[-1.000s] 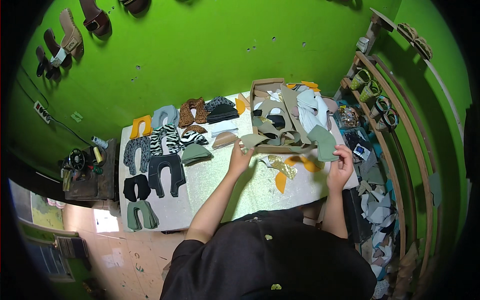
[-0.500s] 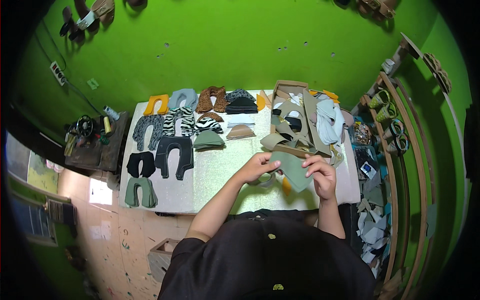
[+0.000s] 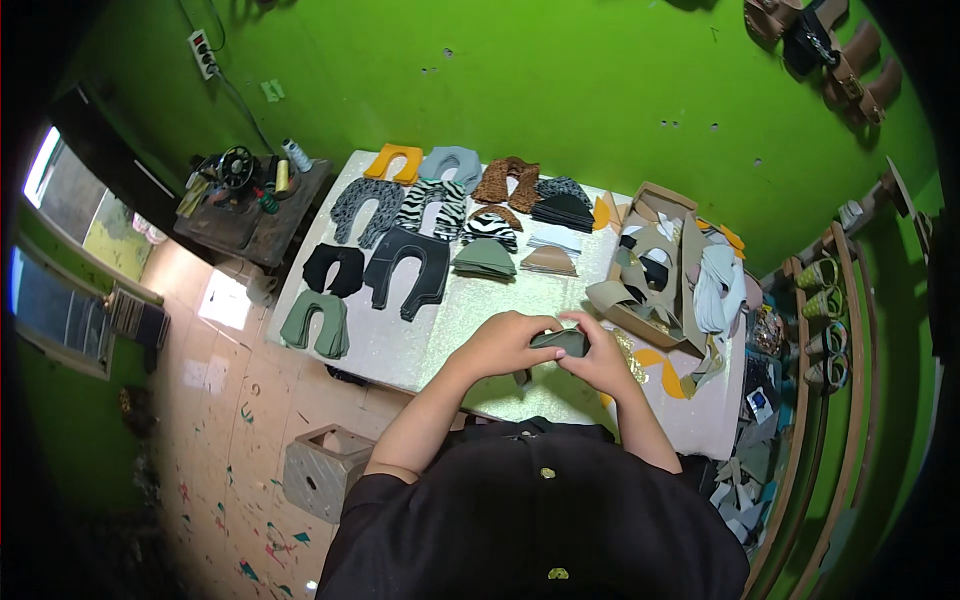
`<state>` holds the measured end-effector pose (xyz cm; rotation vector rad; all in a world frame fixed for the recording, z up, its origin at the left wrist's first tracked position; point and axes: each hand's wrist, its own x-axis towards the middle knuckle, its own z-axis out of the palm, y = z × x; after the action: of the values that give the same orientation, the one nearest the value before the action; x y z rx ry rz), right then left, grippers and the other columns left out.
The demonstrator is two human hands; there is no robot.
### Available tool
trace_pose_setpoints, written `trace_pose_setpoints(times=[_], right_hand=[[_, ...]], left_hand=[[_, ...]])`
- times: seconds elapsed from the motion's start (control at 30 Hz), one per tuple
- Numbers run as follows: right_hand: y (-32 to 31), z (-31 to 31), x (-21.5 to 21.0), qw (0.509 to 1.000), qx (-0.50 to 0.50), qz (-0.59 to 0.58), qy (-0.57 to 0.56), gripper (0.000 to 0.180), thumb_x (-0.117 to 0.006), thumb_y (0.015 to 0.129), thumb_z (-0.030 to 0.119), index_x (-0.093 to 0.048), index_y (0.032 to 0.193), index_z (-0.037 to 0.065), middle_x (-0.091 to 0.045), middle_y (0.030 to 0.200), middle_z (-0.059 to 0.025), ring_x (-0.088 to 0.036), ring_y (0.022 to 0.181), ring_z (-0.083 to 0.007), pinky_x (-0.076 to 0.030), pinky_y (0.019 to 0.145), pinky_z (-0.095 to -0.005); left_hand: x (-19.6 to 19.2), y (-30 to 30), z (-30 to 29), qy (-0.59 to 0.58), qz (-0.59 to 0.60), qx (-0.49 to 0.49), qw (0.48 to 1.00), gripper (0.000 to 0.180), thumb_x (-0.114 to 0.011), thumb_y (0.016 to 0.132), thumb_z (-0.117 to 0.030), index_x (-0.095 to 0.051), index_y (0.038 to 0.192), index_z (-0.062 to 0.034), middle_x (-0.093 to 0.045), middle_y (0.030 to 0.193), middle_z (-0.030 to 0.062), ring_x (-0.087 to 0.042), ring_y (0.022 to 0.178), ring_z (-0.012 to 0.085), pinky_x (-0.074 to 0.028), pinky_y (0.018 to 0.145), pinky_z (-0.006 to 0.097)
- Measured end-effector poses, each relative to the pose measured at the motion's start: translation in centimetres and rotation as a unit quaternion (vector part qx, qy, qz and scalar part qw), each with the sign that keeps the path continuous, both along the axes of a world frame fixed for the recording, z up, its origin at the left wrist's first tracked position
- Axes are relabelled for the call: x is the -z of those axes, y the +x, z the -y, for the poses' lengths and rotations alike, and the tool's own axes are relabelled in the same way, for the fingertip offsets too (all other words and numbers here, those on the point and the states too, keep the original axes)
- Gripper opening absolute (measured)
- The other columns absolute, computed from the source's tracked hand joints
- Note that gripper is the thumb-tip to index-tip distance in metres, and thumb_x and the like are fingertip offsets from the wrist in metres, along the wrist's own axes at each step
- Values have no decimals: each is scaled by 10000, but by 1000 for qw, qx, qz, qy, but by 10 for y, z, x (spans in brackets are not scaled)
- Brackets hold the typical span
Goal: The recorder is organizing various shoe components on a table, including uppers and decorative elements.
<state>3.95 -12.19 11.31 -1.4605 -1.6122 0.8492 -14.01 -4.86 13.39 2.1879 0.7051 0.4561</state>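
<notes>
Above the near part of the table, my left hand (image 3: pixel 512 345) and my right hand (image 3: pixel 600 362) are close together, both closed on green cut pieces (image 3: pixel 565 343) of leather-like material. Fingers and thumbs cover much of the pieces, so how many there are I cannot tell. Just beyond my hands lies a stack of green half-round pieces (image 3: pixel 485 260). To its right is a brown half-round stack (image 3: pixel 549 261). A dark U-shaped stack (image 3: pixel 410 270) sits farther left, and green U-shaped pieces (image 3: pixel 317 322) lie at the table's left edge.
An open cardboard box (image 3: pixel 668 318) of scraps stands at the right of the table (image 3: pixel 400 362). Yellow offcuts (image 3: pixel 660 370) lie beside it. A wooden rack (image 3: pixel 850 300) with sandals is at the right wall. At the left stands a small dark table (image 3: pixel 250 225) with thread spools.
The green pieces were spread wider between my hands; now they are bunched lower and mostly covered. My hands have come closer together. The view has shifted, showing more of the left side.
</notes>
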Motion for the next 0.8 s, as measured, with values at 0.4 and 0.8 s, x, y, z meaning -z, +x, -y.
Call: trace_pose_setpoints(times=[0.4,0.8], right_hand=[[-16,15,25,994,71,-15,-76,253,-654,689,136,-562,880,-2,-628,733,-132,-600,635,-209,-467,617,-318],[-28,38,133,970,139,58,-190,639,-691,753,294,-382,1259,55,-551,1110,-159,-541,1002,-281,-402,858,-389]], left_hand=[[52,-45,7,-100,69,-54,991,263,-733,713,-152,-633,920,-26,-638,759,55,-595,624,144,-462,595,278],[163,-35,24,-184,-39,-258,948,755,-775,677,-228,-389,1287,-5,-531,1111,188,-539,1020,257,-442,874,346]])
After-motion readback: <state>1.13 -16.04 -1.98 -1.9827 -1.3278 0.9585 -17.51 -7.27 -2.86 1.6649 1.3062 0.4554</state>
